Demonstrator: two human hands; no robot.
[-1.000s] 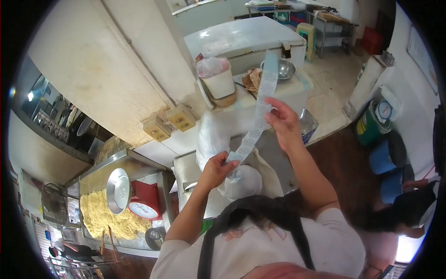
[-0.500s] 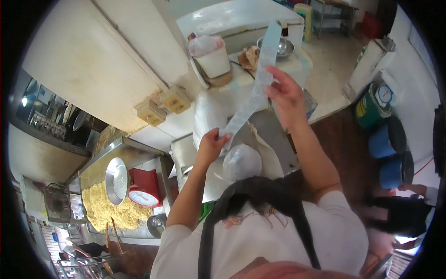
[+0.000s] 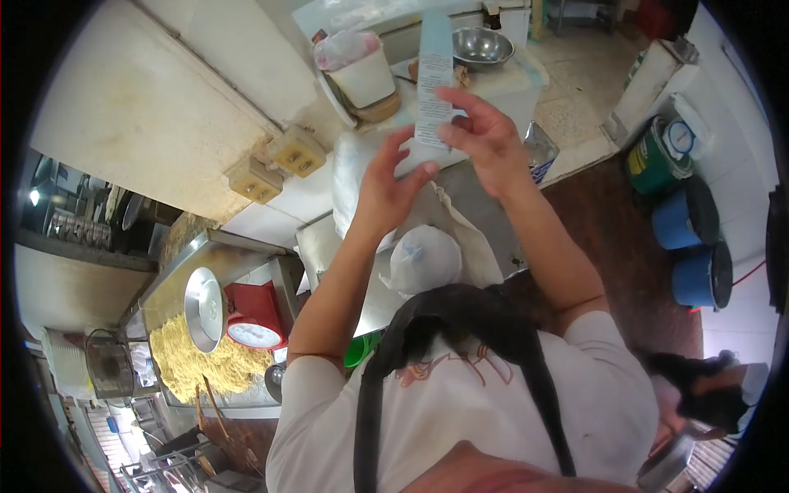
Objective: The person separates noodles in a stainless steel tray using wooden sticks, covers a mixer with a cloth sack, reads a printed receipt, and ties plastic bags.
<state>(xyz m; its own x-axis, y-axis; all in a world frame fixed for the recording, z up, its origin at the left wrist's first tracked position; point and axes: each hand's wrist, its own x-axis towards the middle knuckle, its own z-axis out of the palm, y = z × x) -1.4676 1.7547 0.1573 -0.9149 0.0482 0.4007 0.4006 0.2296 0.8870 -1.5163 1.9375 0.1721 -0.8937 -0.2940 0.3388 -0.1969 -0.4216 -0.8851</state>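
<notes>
A long strip of printed labels (image 3: 433, 70), pale blue at its top end and lined with small text below, stands upright in front of me. My right hand (image 3: 489, 152) pinches its right edge between thumb and fingers. Close to the strip's lower end is my left hand (image 3: 386, 185), thumb and fingers apart with nothing visible between them. Below the hands, a rounded white plastic bag (image 3: 425, 259) rests on the metal surface (image 3: 316, 246). Another clear-white plastic bundle (image 3: 347, 177) sits behind my left wrist.
At left, a red scale (image 3: 256, 314) with a metal pan (image 3: 205, 308) stands by a heap of yellow noodles (image 3: 177, 357). A white bin (image 3: 362, 78) and steel bowl (image 3: 482, 48) are ahead. Blue buckets (image 3: 686, 226) line the right wall; a person (image 3: 715, 390) is at lower right.
The strip has gone from a slanted stretch between both hands to upright in my right hand. My left hand has let go of its lower end, opened and risen.
</notes>
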